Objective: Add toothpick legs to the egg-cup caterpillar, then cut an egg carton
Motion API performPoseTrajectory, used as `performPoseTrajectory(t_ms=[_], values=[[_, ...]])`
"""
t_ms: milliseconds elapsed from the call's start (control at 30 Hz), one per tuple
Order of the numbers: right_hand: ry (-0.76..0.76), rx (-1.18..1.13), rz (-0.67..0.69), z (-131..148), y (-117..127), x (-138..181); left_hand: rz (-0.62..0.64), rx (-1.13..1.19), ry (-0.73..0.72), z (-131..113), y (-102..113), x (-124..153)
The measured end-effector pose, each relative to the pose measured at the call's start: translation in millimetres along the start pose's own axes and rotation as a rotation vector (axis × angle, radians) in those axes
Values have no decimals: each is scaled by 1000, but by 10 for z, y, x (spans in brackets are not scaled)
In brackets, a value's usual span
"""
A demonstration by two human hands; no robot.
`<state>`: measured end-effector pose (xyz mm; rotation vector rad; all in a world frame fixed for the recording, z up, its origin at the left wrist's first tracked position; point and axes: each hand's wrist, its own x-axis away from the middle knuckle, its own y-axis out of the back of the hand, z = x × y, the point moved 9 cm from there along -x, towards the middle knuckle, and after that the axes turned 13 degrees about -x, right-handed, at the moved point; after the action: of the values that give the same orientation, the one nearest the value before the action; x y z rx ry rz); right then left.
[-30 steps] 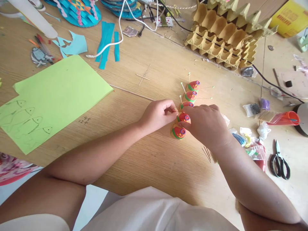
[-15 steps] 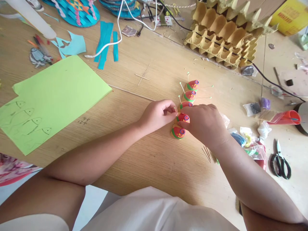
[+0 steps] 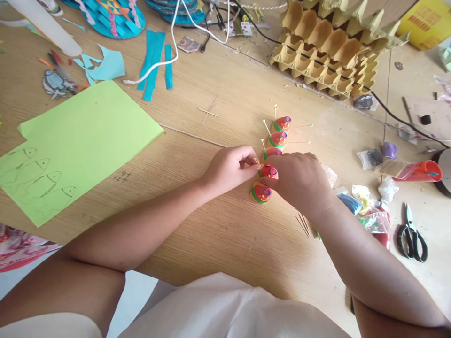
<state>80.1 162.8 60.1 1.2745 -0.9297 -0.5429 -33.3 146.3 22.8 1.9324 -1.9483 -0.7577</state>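
A row of several small painted shells [image 3: 278, 139], red with green bands, lies on the wooden table [image 3: 218, 234]; the far ones have thin green-tipped sticks poking out. My right hand [image 3: 299, 180] is closed over one painted shell [image 3: 268, 172] in the row. My left hand [image 3: 230, 168] is pinched at that shell's left side, its fingertips on something thin that I cannot make out. The nearest shell [image 3: 261, 193] sits just below both hands, untouched.
A light green paper [image 3: 81, 136] with drawn fish lies at left. Blue paper scraps [image 3: 155, 63] and a white cable [image 3: 165, 56] lie behind. Yellow egg trays [image 3: 331, 47] stand at back right. Small plastic bags [image 3: 366, 211], black scissors [image 3: 410, 237], loose toothpicks [image 3: 302, 225] and an orange cone [image 3: 417, 171] are at right.
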Motion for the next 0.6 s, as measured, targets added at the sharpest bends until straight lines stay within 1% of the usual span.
performPoseTrajectory(t_ms=[133,233,467,600], values=[[-6,-12,12,2,7,-3,-1,-16,-11,-16,-1,3],[-12,-28,21,-3,4,-3,0,-75,-36,-49,1,5],[12,-52,7,-17,-12,3,-44,-298,-206,-204,7,19],[3,-47,10,-18,-13,-1,-74,-332,-248,-231,-5,30]])
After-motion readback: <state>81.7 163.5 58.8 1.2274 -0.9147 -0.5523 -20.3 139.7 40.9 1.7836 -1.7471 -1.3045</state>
